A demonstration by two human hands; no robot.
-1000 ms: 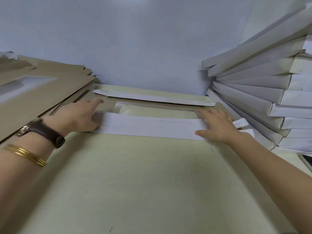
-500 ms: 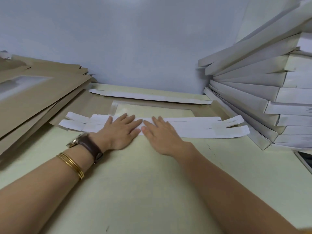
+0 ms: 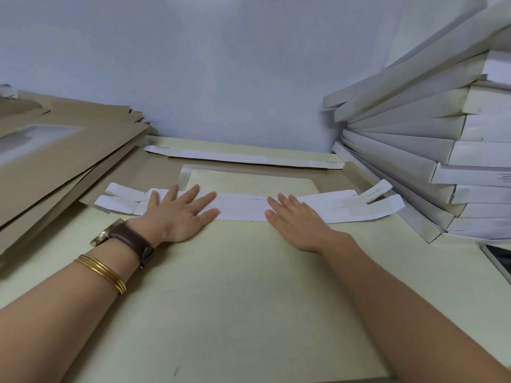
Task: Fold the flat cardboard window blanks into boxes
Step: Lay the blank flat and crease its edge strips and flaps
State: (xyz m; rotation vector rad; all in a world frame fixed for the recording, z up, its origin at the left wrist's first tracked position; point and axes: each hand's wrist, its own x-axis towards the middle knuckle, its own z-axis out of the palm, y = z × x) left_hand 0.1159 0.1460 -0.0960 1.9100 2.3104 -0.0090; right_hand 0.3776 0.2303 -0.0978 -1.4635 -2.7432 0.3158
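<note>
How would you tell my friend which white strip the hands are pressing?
Find the stack of white boxes on the right, then look left along the table. It is the nearer strip: the left hand and right hand lie flat on it and its ends split into tabs, while the far strip by the wall is untouched.

Open surface [image 3: 235, 313] near and centre, sloping pile of brown blanks [image 3: 69, 161] hemming the left, stacked white boxes [image 3: 414, 150] crowding the right, wall [image 3: 221, 78] close behind, dark flat thing [image 3: 500, 258], perhaps a tablet, at right edge.
</note>
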